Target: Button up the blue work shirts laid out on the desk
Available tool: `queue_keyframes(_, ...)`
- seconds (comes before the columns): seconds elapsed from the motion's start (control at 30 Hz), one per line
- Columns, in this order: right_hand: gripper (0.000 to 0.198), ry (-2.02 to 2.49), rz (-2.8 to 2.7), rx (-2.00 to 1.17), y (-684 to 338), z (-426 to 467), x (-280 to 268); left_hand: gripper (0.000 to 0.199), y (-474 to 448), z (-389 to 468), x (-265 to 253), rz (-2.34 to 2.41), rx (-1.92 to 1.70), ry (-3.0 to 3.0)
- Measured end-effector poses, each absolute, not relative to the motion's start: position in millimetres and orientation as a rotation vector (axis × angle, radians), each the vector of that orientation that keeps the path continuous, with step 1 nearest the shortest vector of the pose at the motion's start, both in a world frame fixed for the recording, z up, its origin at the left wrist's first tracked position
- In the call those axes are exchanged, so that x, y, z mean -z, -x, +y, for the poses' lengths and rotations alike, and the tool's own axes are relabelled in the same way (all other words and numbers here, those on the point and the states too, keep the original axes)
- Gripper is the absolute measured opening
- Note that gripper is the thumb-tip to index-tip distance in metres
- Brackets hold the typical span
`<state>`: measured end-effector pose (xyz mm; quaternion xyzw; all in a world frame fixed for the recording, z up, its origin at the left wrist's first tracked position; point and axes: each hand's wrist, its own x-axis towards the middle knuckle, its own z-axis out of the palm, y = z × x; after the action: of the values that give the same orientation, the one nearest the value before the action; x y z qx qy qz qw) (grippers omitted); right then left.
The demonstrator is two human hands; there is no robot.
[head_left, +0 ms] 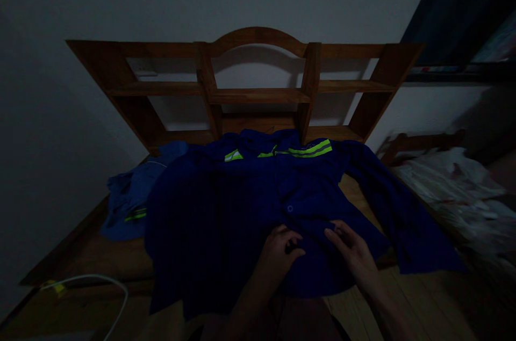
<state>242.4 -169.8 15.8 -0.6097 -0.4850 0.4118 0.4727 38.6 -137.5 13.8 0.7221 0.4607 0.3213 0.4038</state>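
A dark blue work jacket [250, 196] with yellow-green reflective strips lies spread over a wooden desk [113, 255], its collar toward the shelf. A round button [289, 208] shows on its front, above my hands. Over the lower front is my left hand [280, 249], fingers curled, thumb and fingertips apart with nothing visible between them. To its right, my right hand [352, 249] has its thumb and fingers closed at the front edge of the jacket, seeming to pinch a bit of cloth. Dim light hides the exact contact.
Behind the jacket stands a wooden shelf unit [260, 95] against the wall. A lighter blue folded garment [129, 198] lies at the left. A white cable [99, 276] runs along the front left. White plastic bags [455, 180] are heaped at the right.
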Motion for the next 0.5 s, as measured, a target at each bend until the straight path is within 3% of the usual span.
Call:
queue_keyframes(0.17, 0.036, 1.483, -1.122, -1.067, -244.8, -174.1, -23.9, 0.023, -50.9, -140.0, -5.2, 1.200, -0.844, -1.873)
queue_keyframes(0.33, 0.027, 1.494, -1.339, -0.946, -236.6, -177.0, -29.9, 0.015, -61.2, -136.4, -0.3, 1.175, -0.950, -1.851)
queue_keyframes(0.5, 0.015, 1.423, -1.706, -0.805, -217.5, -184.6, -33.1, 0.036, -64.1, -134.8, -10.6, 1.100, -0.910, -1.825)
